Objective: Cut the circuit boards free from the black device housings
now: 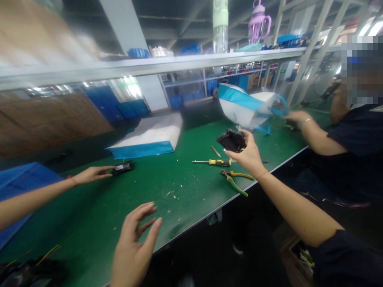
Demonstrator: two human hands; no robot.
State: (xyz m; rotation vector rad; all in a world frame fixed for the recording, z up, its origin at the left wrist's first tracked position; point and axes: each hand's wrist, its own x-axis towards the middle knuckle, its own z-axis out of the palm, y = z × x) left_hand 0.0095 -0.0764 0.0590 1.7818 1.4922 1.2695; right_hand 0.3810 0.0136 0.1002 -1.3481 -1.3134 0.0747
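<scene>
My right hand [250, 156] is closed around a black plastic part [231, 140], held above the green table. What the part is exactly cannot be made out. My left hand [134, 243] is over the table's near edge, fingers curved and apart, with nothing in it. Below the held part lie a screwdriver [220, 162] with a yellow and black handle and pliers [235, 181] with yellow-green grips. A thin pale tool [215, 151] lies just behind the screwdriver.
A co-worker's hand [94, 174] at left touches a black device [122, 167]. Another person [356, 131] sits at right beside a white and blue bag [245, 103]. A white and blue package [146, 137] lies on the green table [191, 207]. Black parts with wires [32, 271] fill the lower left.
</scene>
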